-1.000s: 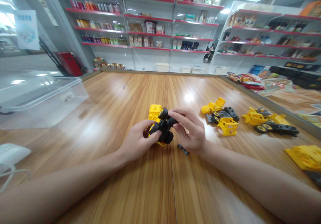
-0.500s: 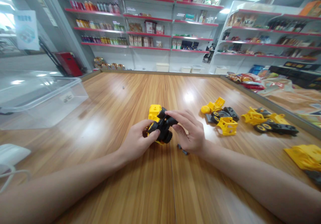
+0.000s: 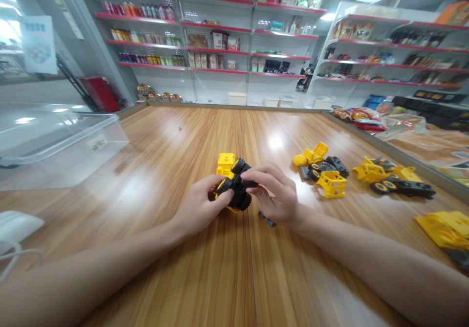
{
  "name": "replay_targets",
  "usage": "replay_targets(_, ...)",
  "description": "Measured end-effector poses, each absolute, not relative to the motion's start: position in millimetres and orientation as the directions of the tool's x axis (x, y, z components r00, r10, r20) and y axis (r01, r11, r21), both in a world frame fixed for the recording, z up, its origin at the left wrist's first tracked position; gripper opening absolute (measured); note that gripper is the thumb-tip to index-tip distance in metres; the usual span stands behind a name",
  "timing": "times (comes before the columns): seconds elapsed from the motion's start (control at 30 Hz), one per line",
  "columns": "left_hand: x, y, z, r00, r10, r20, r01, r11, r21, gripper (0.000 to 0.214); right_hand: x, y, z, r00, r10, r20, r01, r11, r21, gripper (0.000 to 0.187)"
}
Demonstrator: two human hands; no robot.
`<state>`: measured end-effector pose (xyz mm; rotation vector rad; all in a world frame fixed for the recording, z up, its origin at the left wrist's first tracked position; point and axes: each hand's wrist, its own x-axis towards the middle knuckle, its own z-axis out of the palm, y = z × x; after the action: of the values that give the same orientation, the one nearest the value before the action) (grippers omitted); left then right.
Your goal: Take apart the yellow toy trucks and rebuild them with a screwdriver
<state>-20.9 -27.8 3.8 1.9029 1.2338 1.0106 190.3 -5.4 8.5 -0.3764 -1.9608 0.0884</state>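
Observation:
A yellow toy vehicle with black wheels (image 3: 234, 183) is held just above the wooden table (image 3: 164, 146), underside turned up. My left hand (image 3: 201, 209) grips its left side, thumb against a wheel. My right hand (image 3: 278, 192) is closed on its right side, fingers curled over a black wheel. A small dark loose part (image 3: 266, 219) lies on the table under my right wrist.
Two piles of yellow and black toy parts (image 3: 322, 168) (image 3: 394, 178) lie to the right, with a yellow piece (image 3: 445, 229) near the right edge. A clear plastic bin (image 3: 51, 141) stands at the left. A white object (image 3: 16, 224) sits at the near left. Shop shelves line the back.
My right fingers have curled further down over the toy's right wheel. The toy has tilted slightly; my left hand has stayed in place.

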Motion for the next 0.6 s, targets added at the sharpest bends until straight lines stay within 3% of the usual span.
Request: replay_targets(0.6, -20.4, -28.0, 5.5, 0.249, 0.930, 0.272, 0.458, -0.360, 0.813, 0.030, 190.1, -4.8, 9.7, -0.327, 0.293, 0.898, 0.259, 0.942, -0.213, 0.025)
